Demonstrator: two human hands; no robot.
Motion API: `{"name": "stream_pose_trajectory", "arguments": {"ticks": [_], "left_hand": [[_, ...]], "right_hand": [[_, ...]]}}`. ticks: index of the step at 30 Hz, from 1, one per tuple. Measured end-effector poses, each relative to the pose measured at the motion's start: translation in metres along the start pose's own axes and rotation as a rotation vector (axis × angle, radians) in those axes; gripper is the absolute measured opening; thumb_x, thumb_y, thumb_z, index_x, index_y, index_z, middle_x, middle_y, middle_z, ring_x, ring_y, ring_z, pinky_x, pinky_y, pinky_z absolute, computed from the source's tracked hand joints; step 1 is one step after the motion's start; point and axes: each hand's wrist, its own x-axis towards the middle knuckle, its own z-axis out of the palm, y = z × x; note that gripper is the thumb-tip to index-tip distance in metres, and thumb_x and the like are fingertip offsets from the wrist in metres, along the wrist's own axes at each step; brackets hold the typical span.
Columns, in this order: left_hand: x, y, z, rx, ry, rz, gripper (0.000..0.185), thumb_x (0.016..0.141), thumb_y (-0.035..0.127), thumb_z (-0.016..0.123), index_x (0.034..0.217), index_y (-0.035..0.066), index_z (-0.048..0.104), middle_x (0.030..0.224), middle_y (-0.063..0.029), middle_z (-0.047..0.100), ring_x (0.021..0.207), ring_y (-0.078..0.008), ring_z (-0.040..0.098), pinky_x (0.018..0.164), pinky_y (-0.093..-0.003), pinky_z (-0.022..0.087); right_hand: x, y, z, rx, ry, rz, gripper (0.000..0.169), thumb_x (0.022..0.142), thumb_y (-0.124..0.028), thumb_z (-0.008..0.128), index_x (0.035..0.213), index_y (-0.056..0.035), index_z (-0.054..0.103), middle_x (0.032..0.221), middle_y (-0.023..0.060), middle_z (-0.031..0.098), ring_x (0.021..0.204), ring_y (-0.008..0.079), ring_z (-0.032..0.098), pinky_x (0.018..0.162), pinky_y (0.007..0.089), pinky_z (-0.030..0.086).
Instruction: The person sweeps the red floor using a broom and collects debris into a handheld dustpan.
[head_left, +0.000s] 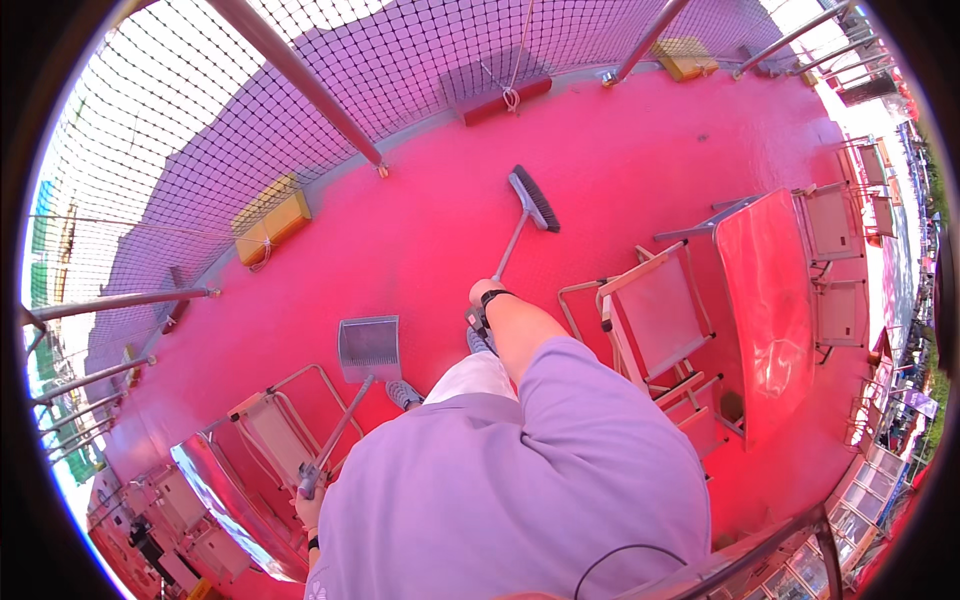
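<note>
My right hand (485, 291) grips the pole of a broom (529, 201), whose dark bristle head rests on the red floor (435, 225) ahead of me. The broom's upper end is hidden by my hand and arm. At lower left, my left hand (308, 507) holds the grey handle end of a long-handled dustpan (369, 341). The pan lies on the floor in front of my left shoe (403, 393), its wide mouth facing away from me. No debris can be made out in the pan.
Folding chairs (652, 315) and a red-covered table (769, 315) stand on my right. Another folding chair (279, 439) is at left, near a second covered table (232, 510). Metal poles (315, 90), black netting (420, 45) and yellow blocks (274, 221) line the far edge.
</note>
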Motion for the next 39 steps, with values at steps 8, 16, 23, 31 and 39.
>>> {"name": "stream_pose_trajectory", "arguments": {"ticks": [8, 16, 23, 31, 39], "left_hand": [[0.014, 0.019, 0.029, -0.418, -0.173, -0.106, 0.032, 0.080, 0.023, 0.076, 0.099, -0.002, 0.069, 0.079, -0.0026, 0.068, 0.073, -0.0087, 0.061, 0.064, -0.0268, 0.049], [0.065, -0.046, 0.013, -0.028, -0.190, 0.075, 0.032, 0.079, 0.024, 0.074, 0.098, -0.001, 0.069, 0.077, -0.0086, 0.070, 0.072, -0.0151, 0.066, 0.066, -0.0320, 0.051], [0.079, -0.025, 0.014, 0.153, -0.223, 0.108, 0.029, 0.080, 0.029, 0.070, 0.092, 0.002, 0.068, 0.077, -0.0166, 0.068, 0.073, -0.0281, 0.068, 0.069, -0.0380, 0.052], [0.111, 0.005, 0.026, 0.231, -0.319, 0.094, 0.031, 0.082, 0.033, 0.067, 0.094, 0.004, 0.067, 0.088, -0.0202, 0.068, 0.087, -0.0370, 0.066, 0.077, -0.0442, 0.052], [0.114, 0.024, 0.030, 0.323, -0.329, 0.132, 0.034, 0.083, 0.036, 0.065, 0.093, 0.003, 0.066, 0.088, -0.0216, 0.068, 0.087, -0.0392, 0.065, 0.077, -0.0465, 0.051]], "right_hand": [[-0.094, -0.110, 0.060, 0.371, -0.145, 0.089, 0.020, 0.090, -0.007, 0.043, 0.091, -0.0039, 0.063, 0.075, 0.0145, 0.067, 0.062, 0.0302, 0.067, 0.050, 0.0474, 0.052], [-0.076, -0.150, 0.129, -0.096, 0.020, -0.354, 0.022, 0.082, -0.008, 0.051, 0.084, 0.0009, 0.070, 0.077, 0.0171, 0.069, 0.071, 0.0289, 0.069, 0.062, 0.0409, 0.053], [-0.197, -0.155, 0.137, 0.468, 0.107, 0.031, 0.021, 0.086, -0.009, 0.052, 0.081, 0.0036, 0.069, 0.070, 0.0141, 0.067, 0.069, 0.0233, 0.069, 0.057, 0.0364, 0.052], [-0.125, -0.178, 0.196, 1.003, -0.027, 0.037, 0.012, 0.090, -0.005, 0.045, 0.089, 0.0006, 0.056, 0.069, 0.0149, 0.060, 0.057, 0.0261, 0.062, 0.049, 0.0430, 0.051], [-0.123, -0.296, 0.214, 1.613, -0.274, 0.284, 0.018, 0.101, -0.019, 0.039, 0.087, -0.0071, 0.042, 0.059, 0.0047, 0.045, 0.048, 0.0186, 0.046, 0.043, 0.0329, 0.040]]}}
